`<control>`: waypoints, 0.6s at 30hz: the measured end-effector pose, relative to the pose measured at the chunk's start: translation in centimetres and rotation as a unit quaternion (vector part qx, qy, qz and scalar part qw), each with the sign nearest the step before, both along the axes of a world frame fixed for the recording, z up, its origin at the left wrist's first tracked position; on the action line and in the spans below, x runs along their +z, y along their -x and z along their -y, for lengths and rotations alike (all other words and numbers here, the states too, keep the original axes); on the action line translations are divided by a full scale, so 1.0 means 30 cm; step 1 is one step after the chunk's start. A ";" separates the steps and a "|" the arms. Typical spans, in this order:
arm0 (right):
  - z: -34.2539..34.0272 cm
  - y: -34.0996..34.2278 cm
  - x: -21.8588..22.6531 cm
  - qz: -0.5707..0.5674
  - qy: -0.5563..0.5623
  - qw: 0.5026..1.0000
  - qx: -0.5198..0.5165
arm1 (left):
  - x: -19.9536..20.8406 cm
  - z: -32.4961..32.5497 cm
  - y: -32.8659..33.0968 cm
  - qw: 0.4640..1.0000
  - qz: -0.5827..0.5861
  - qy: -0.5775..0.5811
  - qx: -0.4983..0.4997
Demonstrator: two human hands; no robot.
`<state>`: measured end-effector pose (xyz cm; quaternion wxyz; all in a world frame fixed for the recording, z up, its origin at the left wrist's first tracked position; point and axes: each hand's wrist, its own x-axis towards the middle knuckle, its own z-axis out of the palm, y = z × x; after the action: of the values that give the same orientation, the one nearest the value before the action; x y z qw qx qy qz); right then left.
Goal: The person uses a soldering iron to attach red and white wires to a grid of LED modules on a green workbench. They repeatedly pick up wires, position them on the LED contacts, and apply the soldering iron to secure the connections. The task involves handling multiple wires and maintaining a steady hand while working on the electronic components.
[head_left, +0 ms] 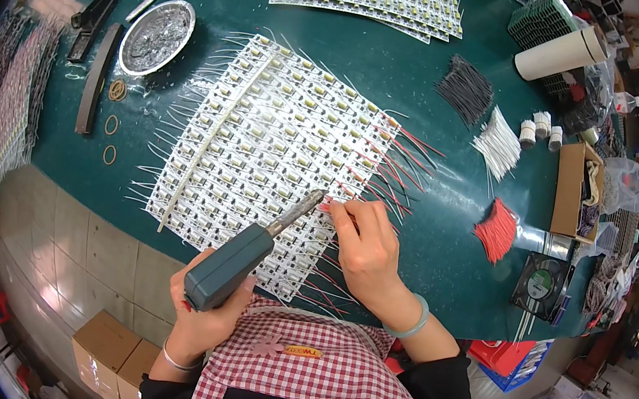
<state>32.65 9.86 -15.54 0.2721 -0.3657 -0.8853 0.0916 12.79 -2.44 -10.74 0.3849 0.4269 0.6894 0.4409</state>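
A person in a red-and-white checked apron (287, 381) works over a flat white circuit-board panel (296, 128) dotted with yellow components, lying on a dark green tabletop (445, 289). The left hand (200, 323), below the panel's near edge, is wrapped around the housing of a dark green soldering iron (230, 267); its metal barrel reaches over the panel, tip beside the right fingertips. The right hand (368, 250) bends over the panel's right side, thumb and fingers drawn together at a thin red wire (326, 208); whether they pinch it cannot be told.

The iron looks rigid and moderately weighty, best held by its housing, clear of the probably hot barrel. The wire appears light and limp, easiest gripped along its coated length. The panel seems thin, stiff and fairly light, its joints fragile; plain edges between wires would offer the safest hold. It lies flat beneath both hands, most of it left of and beyond the right fingertips.

To the panel's right lie bundles of black wires (465, 91), white wires (498, 145) and red wires (496, 231).
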 end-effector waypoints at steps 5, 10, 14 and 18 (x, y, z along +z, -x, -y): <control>0.001 0.001 -0.002 0.000 0.001 1.000 -0.004 | -0.003 0.006 -0.002 0.999 0.014 -0.021 0.024; 0.001 0.000 -0.001 0.002 0.001 1.000 -0.005 | 0.024 0.006 -0.008 0.997 0.049 0.016 0.053; -0.002 0.003 0.002 -0.004 -0.004 1.000 -0.001 | -0.001 0.016 -0.003 0.997 0.045 -0.004 0.062; 0.018 -0.004 0.022 -0.028 -0.016 0.999 0.009 | 0.000 0.030 -0.004 0.996 0.048 -0.010 0.079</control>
<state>32.77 9.32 -14.87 0.3017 -0.3508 -0.8819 0.0902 12.90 -3.34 -10.73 0.3770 0.3530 0.6978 0.4964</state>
